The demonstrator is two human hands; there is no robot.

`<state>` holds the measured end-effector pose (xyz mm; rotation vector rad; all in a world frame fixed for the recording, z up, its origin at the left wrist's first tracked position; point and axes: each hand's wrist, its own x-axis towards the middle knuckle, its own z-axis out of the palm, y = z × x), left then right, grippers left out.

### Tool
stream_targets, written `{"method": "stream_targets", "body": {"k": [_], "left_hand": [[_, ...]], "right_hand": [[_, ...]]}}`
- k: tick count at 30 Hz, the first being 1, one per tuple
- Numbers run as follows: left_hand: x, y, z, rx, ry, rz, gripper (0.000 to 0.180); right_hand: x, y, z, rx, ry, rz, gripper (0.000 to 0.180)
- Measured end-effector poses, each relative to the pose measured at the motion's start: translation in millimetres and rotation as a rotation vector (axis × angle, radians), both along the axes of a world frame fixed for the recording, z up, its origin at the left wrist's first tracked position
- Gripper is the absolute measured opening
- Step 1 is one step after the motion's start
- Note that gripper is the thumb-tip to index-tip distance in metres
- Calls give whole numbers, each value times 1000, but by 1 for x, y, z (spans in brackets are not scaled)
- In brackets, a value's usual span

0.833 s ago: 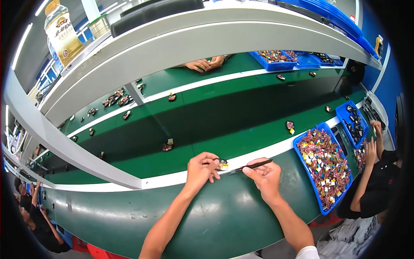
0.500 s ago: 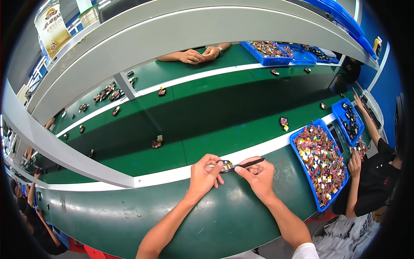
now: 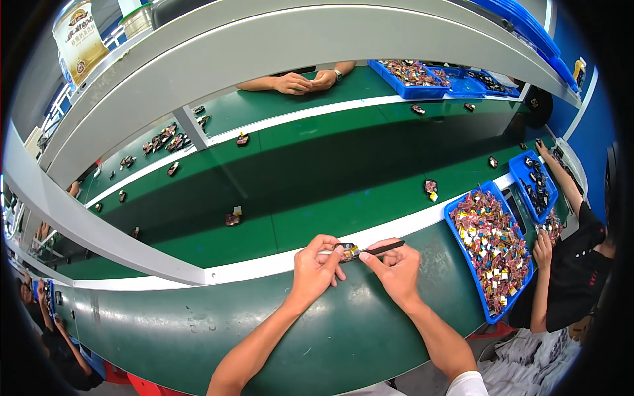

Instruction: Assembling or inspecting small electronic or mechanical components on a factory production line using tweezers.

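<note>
My left hand (image 3: pixel 313 267) pinches a small electronic part (image 3: pixel 347 251) with a black casing and yellow and silvery bits, above the near edge of the bench. In my right hand (image 3: pixel 396 267) is a slim black tweezers-like tool (image 3: pixel 386 248), held like a pen. Its greyish tip touches or nearly touches the part; the exact contact is too small to tell. Fingers hide some of the part.
A blue tray (image 3: pixel 490 315) heaped with small wired parts stands to my right, a smaller blue tray (image 3: pixel 553 198) of black parts beyond it. Loose parts (image 3: pixel 233 216) ride the green belt (image 3: pixel 317 224). A grey shelf beam (image 3: pixel 264 39) crosses overhead. Co-workers' hands (image 3: pixel 307 82) are opposite.
The parts on the belt have shifted slightly left. A co-worker's hand at the far right has moved. My two hands keep nearly the same pose around the part.
</note>
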<state>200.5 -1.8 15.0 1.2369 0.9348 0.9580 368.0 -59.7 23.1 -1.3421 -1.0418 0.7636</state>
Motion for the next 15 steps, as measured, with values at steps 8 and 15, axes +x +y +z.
{"method": "stream_targets", "body": {"k": [8,15], "left_hand": [[0,-2,-3,19,-33,-47,16],[-3,-1,-5,32,-39,-71,23]], "right_hand": [[4,3,-7,-42,220,39,15],[7,3,-3,-104,258,77,16]]}}
